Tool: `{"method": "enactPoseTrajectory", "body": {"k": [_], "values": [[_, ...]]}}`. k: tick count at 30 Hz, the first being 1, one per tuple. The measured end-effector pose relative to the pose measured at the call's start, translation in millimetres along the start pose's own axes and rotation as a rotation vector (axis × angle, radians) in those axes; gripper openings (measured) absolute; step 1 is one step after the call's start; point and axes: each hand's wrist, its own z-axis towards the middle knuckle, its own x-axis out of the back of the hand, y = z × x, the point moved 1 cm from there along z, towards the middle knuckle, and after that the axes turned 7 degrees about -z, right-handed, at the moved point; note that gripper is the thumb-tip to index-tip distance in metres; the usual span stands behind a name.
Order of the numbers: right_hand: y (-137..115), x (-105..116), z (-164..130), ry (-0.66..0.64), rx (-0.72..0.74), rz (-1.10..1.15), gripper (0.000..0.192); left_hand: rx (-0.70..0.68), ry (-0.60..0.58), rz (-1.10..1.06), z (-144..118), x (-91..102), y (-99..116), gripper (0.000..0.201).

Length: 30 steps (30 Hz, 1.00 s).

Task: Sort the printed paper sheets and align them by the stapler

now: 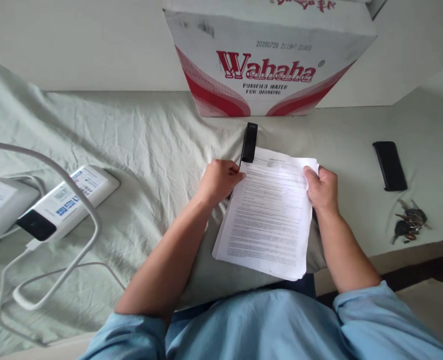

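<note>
A: Left hand (221, 181) is curled onto the top left corner of the papers (268, 215), thumb pressed down on the sheet. Right hand (322, 189) pinches the top right edge, fingers underneath, thumb on top. Hands are apart, one on each upper corner.

B: And the stack itself?

A: Between the two hands, resting on the sheet-covered surface (149, 145), its lower end tilted towards the person's lap. The edges look a bit fanned at the bottom right.

B: That black thing just above the left hand?

A: A stapler (250, 142), lying right at the top left corner and touching the papers, as far as I can tell. I can't say whether the corner is in its mouth.

B: So what makes this go well?

A: My read: square the edges while both hands have them, keep the left thumb firm so nothing slips at that corner.

B: Further out?

A: A Wahaha box (266, 60) beyond the stapler. Well to the right of the right hand, a phone (390, 165), with keys (409, 225) nearer the person. Far left of the left hand, power banks (67, 200) and a cable (71, 175).
</note>
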Motion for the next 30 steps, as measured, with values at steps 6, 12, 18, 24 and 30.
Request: {"method": "enactPoseTrajectory", "body": {"k": [6,12,18,24,30], "values": [[6.7,-3.7,-1.1,-0.019,0.038,0.035,0.046,0.000,-0.005,-0.043,2.8,0.3,-5.2,0.010],[7.5,-1.7,0.5,-0.090,0.050,-0.035,0.038,-0.053,0.171,-0.124,3.4,4.1,-6.6,0.013],[4.1,8.9,4.7,-0.149,0.049,-0.047,0.035,-0.083,0.147,-0.164,2.4,-6.4,-6.7,0.027],[16.4,19.0,11.6,-0.164,0.027,-0.008,0.038,-0.167,0.113,-0.053,-2.1,-19.9,-3.7,0.033],[17.7,19.1,11.1,-0.157,-0.003,0.026,0.042,-0.115,0.113,-0.009,1.3,-20.7,-5.4,0.015]]}}
